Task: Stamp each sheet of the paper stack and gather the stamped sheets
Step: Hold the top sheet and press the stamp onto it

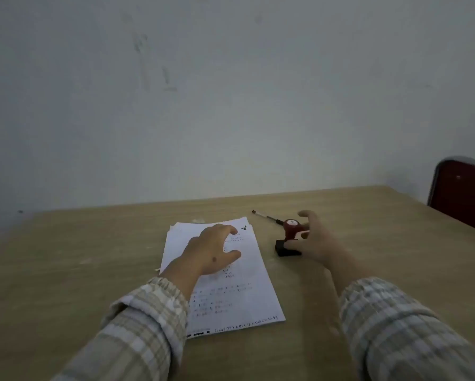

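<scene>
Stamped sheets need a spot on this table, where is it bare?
Bare wood lies left of the paper stack, out to the table's left edge, and along the far edge by the wall. Crowded: right of the stack, where the right hand reaches the stamp with the pen behind. The left hand rests on the stack.

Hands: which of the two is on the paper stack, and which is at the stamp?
The left hand rests on the paper stack. The right hand, fingers spread, is at the red-topped stamp standing beside the stack.
</scene>
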